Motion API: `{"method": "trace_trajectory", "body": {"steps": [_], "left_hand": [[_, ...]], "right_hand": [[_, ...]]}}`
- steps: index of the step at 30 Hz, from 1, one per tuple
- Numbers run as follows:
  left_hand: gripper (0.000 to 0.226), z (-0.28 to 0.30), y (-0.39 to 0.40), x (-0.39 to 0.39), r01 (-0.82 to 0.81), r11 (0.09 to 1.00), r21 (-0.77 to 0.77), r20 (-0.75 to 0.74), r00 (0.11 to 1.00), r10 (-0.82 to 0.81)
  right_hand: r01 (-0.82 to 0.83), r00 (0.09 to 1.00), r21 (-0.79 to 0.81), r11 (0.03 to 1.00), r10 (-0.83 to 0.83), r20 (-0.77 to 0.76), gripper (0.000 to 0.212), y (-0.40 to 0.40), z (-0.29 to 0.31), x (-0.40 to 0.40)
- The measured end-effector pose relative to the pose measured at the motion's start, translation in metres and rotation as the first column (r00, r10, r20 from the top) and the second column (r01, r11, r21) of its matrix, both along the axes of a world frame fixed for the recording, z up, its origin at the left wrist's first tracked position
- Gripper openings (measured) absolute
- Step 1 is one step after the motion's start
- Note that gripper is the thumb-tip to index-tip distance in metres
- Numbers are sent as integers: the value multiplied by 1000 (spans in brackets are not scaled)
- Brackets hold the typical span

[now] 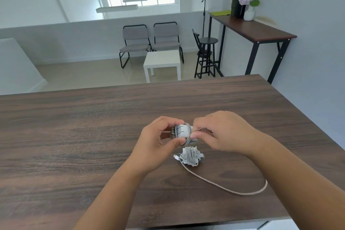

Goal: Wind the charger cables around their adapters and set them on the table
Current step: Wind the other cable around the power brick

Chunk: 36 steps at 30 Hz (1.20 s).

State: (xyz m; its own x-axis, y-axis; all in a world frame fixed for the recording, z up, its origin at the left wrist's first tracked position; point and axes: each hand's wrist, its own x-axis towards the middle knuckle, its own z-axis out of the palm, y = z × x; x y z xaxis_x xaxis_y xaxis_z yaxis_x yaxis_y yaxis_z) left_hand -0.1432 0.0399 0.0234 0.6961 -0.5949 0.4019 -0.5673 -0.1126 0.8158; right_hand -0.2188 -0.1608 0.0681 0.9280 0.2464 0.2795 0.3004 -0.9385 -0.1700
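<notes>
Loose cable [233,188] is trailing on the table [74,136] from a wound charger [190,156]. Above that charger, we are gripping an adapter [182,131] with our left hand [158,140]; our right hand [222,132] is pinching its cable.

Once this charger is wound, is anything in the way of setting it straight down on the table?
Partly. The finished charger lies on the table just below and nearer the person than the adapter that both hands hold, and loose cable trails to its right. Bare wood shows to the left.
</notes>
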Motion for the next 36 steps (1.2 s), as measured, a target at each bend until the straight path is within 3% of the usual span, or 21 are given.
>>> {"method": "trace_trajectory", "body": {"steps": [2, 4, 7, 12, 15, 17, 23, 28, 32, 36], "left_hand": [[36, 2, 5, 3, 46, 999, 8, -125, 991, -44], [35, 6, 9, 5, 102, 995, 12, -216, 971, -97], [35, 10, 14, 4, 197, 980, -34, -329, 923, -197], [37, 8, 15, -4, 275, 932, -237, -448, 820, -356], [44, 5, 11, -8, 242, 888, -392, -504, 750, -427], [44, 3, 7, -10, 137, 856, -498, -545, 719, -432], [33, -3, -12, -15, -223, 787, -575, -676, 671, -303], [36, -1, -17, -12, -356, 778, -518, -674, 729, -116], [26, -3, -21, -14, -358, 852, -383, -526, 843, 117], [29, -5, -26, -15, -405, 857, -319, -460, 857, 234]], "right_hand": [[-64, 998, 85, 994, 64, 5, 35, -2, -6, 6], [-102, 991, 291, 951, 122, -52, 33, -3, -9, 8], [-75, 943, 631, 772, 260, -207, 31, -1, -11, 9], [-12, 878, 846, 533, 411, -247, 19, 2, -14, 11], [84, 878, 930, 359, 414, -239, 25, 5, -20, 11], [123, 923, 914, 386, 295, -249, 23, 9, -30, 16], [235, 965, 709, 665, -70, -254, 24, 18, -47, 18], [229, 969, 531, 816, -139, -205, 21, 25, -43, 7], [230, 969, 334, 914, -184, -164, 21, 18, -37, 4], [198, 970, 208, 958, -160, -185, 25, 21, -29, 1]]}}
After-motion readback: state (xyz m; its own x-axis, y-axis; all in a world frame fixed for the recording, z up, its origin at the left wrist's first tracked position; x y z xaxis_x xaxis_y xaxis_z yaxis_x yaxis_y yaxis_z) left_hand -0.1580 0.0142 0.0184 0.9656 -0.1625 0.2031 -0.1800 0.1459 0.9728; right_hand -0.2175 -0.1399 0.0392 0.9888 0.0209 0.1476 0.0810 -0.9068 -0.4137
